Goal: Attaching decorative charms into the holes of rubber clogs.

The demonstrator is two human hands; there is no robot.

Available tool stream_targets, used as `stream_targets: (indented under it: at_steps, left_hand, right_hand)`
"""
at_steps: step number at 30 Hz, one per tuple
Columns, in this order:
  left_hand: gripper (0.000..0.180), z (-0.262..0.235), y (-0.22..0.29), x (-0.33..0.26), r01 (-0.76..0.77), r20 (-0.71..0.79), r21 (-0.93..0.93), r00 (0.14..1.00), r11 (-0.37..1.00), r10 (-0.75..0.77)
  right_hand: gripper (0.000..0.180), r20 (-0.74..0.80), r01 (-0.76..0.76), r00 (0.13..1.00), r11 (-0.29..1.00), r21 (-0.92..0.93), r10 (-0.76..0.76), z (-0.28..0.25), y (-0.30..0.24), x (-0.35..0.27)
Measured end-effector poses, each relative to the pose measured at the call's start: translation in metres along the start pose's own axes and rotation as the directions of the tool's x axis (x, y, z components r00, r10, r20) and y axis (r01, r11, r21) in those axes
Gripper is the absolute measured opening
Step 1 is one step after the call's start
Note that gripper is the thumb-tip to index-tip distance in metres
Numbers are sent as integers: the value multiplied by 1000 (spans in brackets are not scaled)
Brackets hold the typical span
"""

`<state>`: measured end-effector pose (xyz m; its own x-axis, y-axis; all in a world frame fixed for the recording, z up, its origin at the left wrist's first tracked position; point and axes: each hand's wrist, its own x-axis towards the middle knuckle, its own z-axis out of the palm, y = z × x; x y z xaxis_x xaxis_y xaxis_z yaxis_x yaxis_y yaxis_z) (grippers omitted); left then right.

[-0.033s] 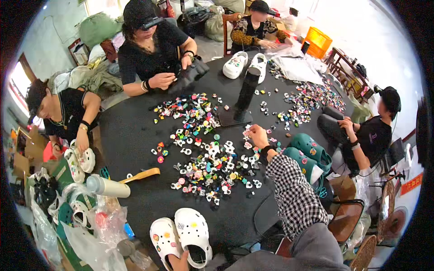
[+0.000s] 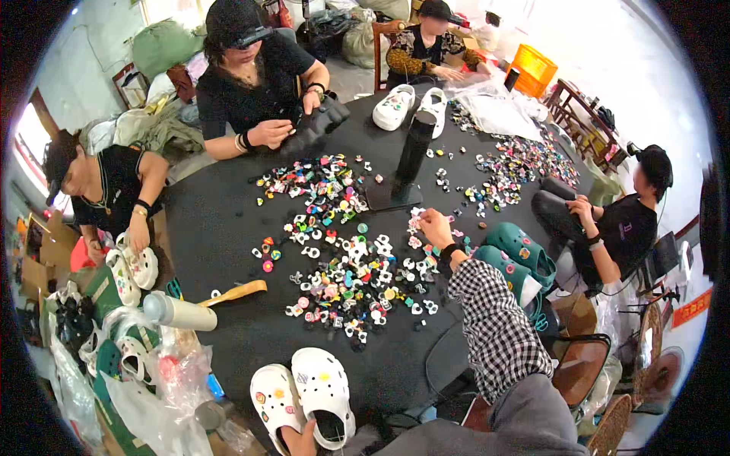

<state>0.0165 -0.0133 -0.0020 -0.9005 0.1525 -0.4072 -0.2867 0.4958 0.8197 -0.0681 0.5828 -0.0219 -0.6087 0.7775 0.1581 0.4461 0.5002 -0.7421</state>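
The left hand [image 2: 299,440] is cut off by the lower edge — and partly hidden at the near white shoes [image 2: 322,380]. Whether the right fingers [image 2: 427,220] pinch a charm [image 2: 414,226] is too small to tell. The far-left person's [image 2: 251,91] dark thing [image 2: 325,119] is blurred — its kind unclear.

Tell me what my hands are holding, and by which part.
Your left hand holds a white clog at its heel opening. Your right hand is by the small charms; whether it grips one can't be told.

Bare R hand [image 2: 436,228], blk wristband [image 2: 450,250], blk/wht checked forearm sleeve [image 2: 502,323], grey upper sleeve [image 2: 525,406]
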Motion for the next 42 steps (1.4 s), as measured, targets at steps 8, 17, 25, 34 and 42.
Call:
stream_targets:
  at_steps: [8, 17, 25, 34, 42]
  left_hand:
    - [34, 1, 14, -2, -16, -8, 6, 1000, 1000, 16]
    - [26, 3, 25, -3, -150, 15, -64, 988, 987, 151]
    - [59, 4, 9, -2, 83, 68, -178, 995, 981, -72]
    - [54, 8, 10, -1, -64, 2, -204, 998, 977, 66]
    - [56, 6, 27, -2, -125, 42, -123, 990, 984, 131]
  right_hand:
    - [21, -19, -64, 998, 991, -114, 62, -15, 32, -30]
    - [15, -28, -127, 992, 947, -294, 124, -7, 19, -39]
    - [16, -17, 16, 1000, 989, -146, -18, -31, 1, -66]
    - [11, 227, 286, 936, 957, -43, -269, -31, -33, -222]
    - [12, 139, 272, 956, 959, -84, -259, -69, -26, -262]
